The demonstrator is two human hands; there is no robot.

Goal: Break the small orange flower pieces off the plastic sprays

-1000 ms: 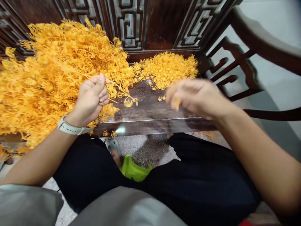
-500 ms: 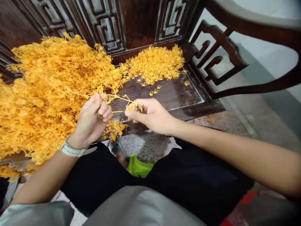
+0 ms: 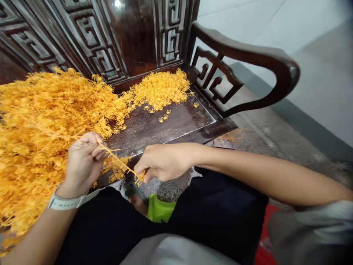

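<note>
A thin yellow plastic stem point(image 3: 117, 157) runs slantwise between my two hands, with short bare side stubs along it. My left hand point(image 3: 85, 156), a pale watch strap on its wrist, is closed around the stem's upper part. Lower and to the right, my right hand point(image 3: 158, 162) pinches the stem's end, where a few small yellow sprigs point(image 3: 138, 179) poke out beside the fingers. Behind my left hand rises a large heap of branching yellow plastic sprays point(image 3: 55, 106). A smaller pile of loose yellow pieces point(image 3: 162, 88) lies farther back on the dark wooden bench point(image 3: 176, 123).
The bench has a carved backrest point(image 3: 135, 36) and a curved armrest point(image 3: 264, 92) at the right. A few stray yellow pieces point(image 3: 165, 117) lie on the seat. Below, between my knees, is a bright green object point(image 3: 161, 209). More yellow bits point(image 3: 231, 136) litter the floor.
My right hand has moved down and toward me along the stem, turning its back up. My left hand appears lower and farther left. The camera view has shifted too.
</note>
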